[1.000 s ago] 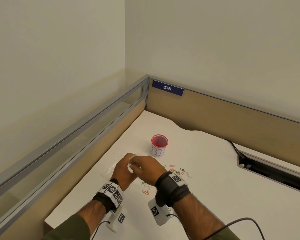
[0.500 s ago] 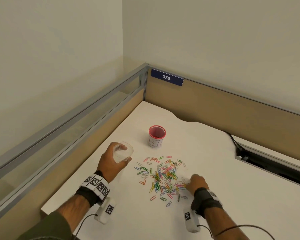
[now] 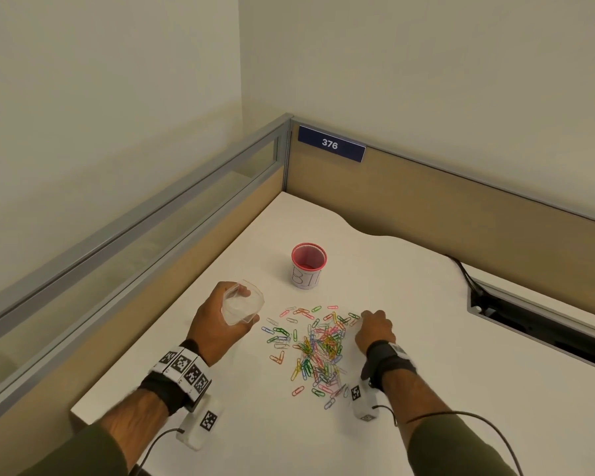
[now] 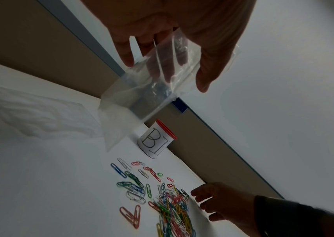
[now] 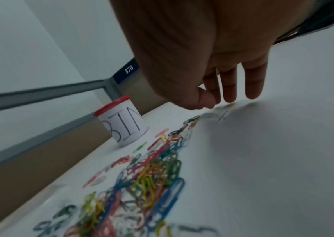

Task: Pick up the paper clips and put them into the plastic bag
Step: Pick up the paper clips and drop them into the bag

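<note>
Several coloured paper clips (image 3: 320, 348) lie heaped on the white desk (image 3: 426, 389); the heap also shows as paper clips (image 4: 170, 206) and paper clips (image 5: 147, 173) in the wrist views. My left hand (image 3: 249, 305) holds a clear plastic bag (image 3: 236, 309) just above the desk, left of the heap. In the left wrist view the left hand (image 4: 165, 72) grips the bag (image 4: 137, 99) between thumb and fingers, mouth held apart. My right hand (image 3: 366, 317) reaches down at the heap's far right edge. The right hand (image 5: 218, 101) has straight fingers, tips by pale clips (image 5: 214, 116), nothing visibly between them.
A white cup with a red rim (image 3: 309, 266), lettered BIN, stands behind the clips. Low partition walls (image 3: 426, 214) close the desk at the back and left. A cable slot (image 3: 529, 324) opens at the right. A second flat clear bag (image 4: 36, 115) lies on the desk.
The hands, together at the bag a second ago, have parted. The left keeps the bag to the left; the right has gone from the heap's near right edge to its far right edge.
</note>
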`<state>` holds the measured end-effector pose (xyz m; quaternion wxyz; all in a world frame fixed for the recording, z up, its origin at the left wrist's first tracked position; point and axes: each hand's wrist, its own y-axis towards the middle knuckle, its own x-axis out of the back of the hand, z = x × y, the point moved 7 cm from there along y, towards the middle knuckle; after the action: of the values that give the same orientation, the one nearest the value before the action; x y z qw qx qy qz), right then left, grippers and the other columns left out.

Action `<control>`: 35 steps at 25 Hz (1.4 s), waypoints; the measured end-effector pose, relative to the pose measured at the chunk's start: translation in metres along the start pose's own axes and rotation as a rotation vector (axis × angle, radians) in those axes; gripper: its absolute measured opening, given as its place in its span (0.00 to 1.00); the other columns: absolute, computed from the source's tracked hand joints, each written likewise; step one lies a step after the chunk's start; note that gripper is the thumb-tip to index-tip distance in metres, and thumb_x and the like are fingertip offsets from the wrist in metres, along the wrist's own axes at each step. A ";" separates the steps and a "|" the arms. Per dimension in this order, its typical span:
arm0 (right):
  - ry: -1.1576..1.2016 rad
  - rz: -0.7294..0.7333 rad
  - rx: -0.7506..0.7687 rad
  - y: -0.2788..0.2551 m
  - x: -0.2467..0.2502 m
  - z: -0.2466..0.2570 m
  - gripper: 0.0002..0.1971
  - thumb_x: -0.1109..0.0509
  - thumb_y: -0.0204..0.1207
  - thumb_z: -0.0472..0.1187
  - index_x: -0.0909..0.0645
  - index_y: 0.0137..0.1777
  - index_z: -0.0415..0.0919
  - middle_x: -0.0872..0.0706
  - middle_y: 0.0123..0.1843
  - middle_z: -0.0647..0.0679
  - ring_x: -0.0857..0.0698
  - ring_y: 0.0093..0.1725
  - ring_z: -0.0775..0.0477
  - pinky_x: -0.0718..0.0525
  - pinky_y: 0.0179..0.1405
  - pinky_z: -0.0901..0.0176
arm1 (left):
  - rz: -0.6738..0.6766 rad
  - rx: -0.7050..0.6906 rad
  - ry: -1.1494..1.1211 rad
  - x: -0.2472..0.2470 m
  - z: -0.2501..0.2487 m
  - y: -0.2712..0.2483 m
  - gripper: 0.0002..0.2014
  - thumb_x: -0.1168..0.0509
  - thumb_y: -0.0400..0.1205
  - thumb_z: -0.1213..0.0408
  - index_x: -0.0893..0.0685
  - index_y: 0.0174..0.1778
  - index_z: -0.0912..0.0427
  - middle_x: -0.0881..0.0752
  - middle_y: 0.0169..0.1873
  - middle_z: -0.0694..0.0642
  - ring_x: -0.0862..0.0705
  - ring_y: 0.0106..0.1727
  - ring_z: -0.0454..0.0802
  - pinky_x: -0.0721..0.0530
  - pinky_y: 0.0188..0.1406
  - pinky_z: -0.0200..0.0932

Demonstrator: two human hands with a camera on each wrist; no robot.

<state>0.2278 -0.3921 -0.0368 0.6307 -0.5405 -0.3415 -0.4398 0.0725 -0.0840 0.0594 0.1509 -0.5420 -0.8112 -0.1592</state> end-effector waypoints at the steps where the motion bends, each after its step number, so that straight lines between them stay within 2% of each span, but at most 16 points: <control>1: -0.057 0.017 0.017 0.003 -0.003 0.001 0.21 0.39 0.78 0.38 0.29 0.72 0.42 0.31 0.72 0.38 0.29 0.71 0.35 0.24 0.69 0.41 | 0.007 0.006 -0.004 -0.001 0.001 0.000 0.24 0.19 0.70 0.65 0.22 0.58 0.50 0.16 0.57 0.47 0.19 0.62 0.47 0.26 0.51 0.23; 5: -0.161 0.019 0.208 0.000 -0.019 0.024 0.19 0.39 0.78 0.36 0.27 0.69 0.40 0.30 0.69 0.38 0.29 0.69 0.36 0.22 0.67 0.43 | 0.009 0.029 -0.018 0.000 0.007 0.001 0.24 0.20 0.70 0.65 0.22 0.58 0.50 0.16 0.57 0.44 0.19 0.63 0.46 0.26 0.54 0.25; 8: -0.120 0.047 0.315 -0.010 -0.027 0.032 0.16 0.42 0.80 0.36 0.23 0.67 0.39 0.25 0.67 0.38 0.25 0.67 0.37 0.22 0.66 0.46 | -0.003 0.034 -0.010 0.001 0.010 0.003 0.24 0.20 0.70 0.66 0.22 0.58 0.51 0.16 0.55 0.39 0.19 0.63 0.44 0.26 0.58 0.29; 10: -0.042 0.032 0.322 -0.014 -0.023 0.032 0.17 0.37 0.80 0.45 0.22 0.65 0.39 0.23 0.65 0.39 0.22 0.65 0.38 0.21 0.64 0.47 | -0.006 0.032 -0.006 0.001 0.012 0.005 0.24 0.20 0.70 0.65 0.22 0.58 0.52 0.16 0.55 0.39 0.19 0.63 0.44 0.25 0.60 0.34; 12: -0.028 0.057 0.315 -0.019 -0.023 0.034 0.28 0.30 0.72 0.59 0.24 0.67 0.42 0.24 0.64 0.43 0.25 0.65 0.40 0.21 0.63 0.46 | 0.004 0.029 -0.011 0.000 0.013 0.006 0.24 0.20 0.71 0.65 0.23 0.58 0.52 0.16 0.55 0.39 0.19 0.63 0.45 0.25 0.61 0.35; 14: -0.085 0.104 0.331 -0.026 -0.027 0.050 0.38 0.25 0.62 0.65 0.27 0.69 0.47 0.26 0.64 0.46 0.27 0.66 0.41 0.20 0.63 0.43 | 0.013 0.027 -0.008 0.002 0.011 0.008 0.24 0.20 0.71 0.65 0.23 0.58 0.52 0.16 0.55 0.39 0.19 0.63 0.46 0.25 0.61 0.35; 16: -0.137 0.115 0.367 -0.029 -0.035 0.065 0.33 0.24 0.66 0.58 0.26 0.70 0.47 0.27 0.66 0.45 0.28 0.67 0.40 0.20 0.64 0.43 | 0.014 0.039 -0.013 -0.001 0.011 0.009 0.24 0.20 0.71 0.66 0.23 0.59 0.52 0.17 0.55 0.40 0.19 0.62 0.46 0.25 0.61 0.36; 19: -0.168 0.026 0.405 -0.027 -0.032 0.079 0.17 0.36 0.79 0.44 0.24 0.67 0.44 0.25 0.67 0.42 0.26 0.67 0.40 0.20 0.64 0.46 | 0.013 0.034 -0.021 -0.004 0.009 0.013 0.25 0.20 0.71 0.65 0.23 0.59 0.52 0.16 0.56 0.43 0.20 0.63 0.45 0.25 0.60 0.32; 22: -0.175 -0.021 0.401 -0.029 -0.032 0.075 0.13 0.40 0.81 0.41 0.23 0.63 0.42 0.22 0.63 0.41 0.23 0.63 0.40 0.19 0.62 0.49 | 0.030 0.026 -0.021 -0.013 0.008 0.016 0.25 0.20 0.71 0.65 0.24 0.60 0.52 0.16 0.57 0.44 0.19 0.63 0.46 0.27 0.56 0.24; 26: -0.081 -0.050 0.333 -0.025 -0.024 0.060 0.10 0.40 0.80 0.36 0.19 0.56 0.39 0.17 0.57 0.41 0.17 0.56 0.41 0.18 0.56 0.54 | 0.067 0.028 -0.023 -0.025 0.007 0.016 0.25 0.20 0.71 0.64 0.24 0.59 0.51 0.16 0.56 0.46 0.19 0.63 0.46 0.26 0.56 0.26; 30: 0.068 -0.095 0.261 -0.016 -0.009 0.042 0.08 0.35 0.77 0.35 0.15 0.50 0.41 0.11 0.53 0.42 0.15 0.51 0.41 0.17 0.51 0.55 | 0.079 0.016 -0.011 -0.030 0.007 0.020 0.25 0.20 0.71 0.63 0.24 0.59 0.51 0.15 0.54 0.45 0.17 0.61 0.44 0.24 0.60 0.31; 33: 0.244 -0.122 0.217 -0.017 0.000 0.031 0.13 0.32 0.76 0.34 0.15 0.58 0.45 0.10 0.53 0.45 0.12 0.50 0.44 0.15 0.52 0.57 | 0.088 0.016 -0.005 -0.034 0.007 0.022 0.25 0.20 0.71 0.64 0.24 0.60 0.51 0.15 0.54 0.46 0.17 0.61 0.46 0.25 0.60 0.31; 35: 0.335 -0.131 0.186 -0.017 0.005 0.026 0.14 0.29 0.75 0.35 0.16 0.60 0.45 0.09 0.52 0.44 0.12 0.49 0.45 0.13 0.55 0.55 | 0.103 0.015 -0.001 -0.039 0.005 0.023 0.25 0.20 0.71 0.64 0.24 0.60 0.52 0.15 0.54 0.46 0.17 0.61 0.47 0.23 0.61 0.35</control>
<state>0.2154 -0.3679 -0.0207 0.6960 -0.3760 -0.3052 -0.5301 0.1081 -0.1061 0.0408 0.1627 -0.5822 -0.7833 -0.1451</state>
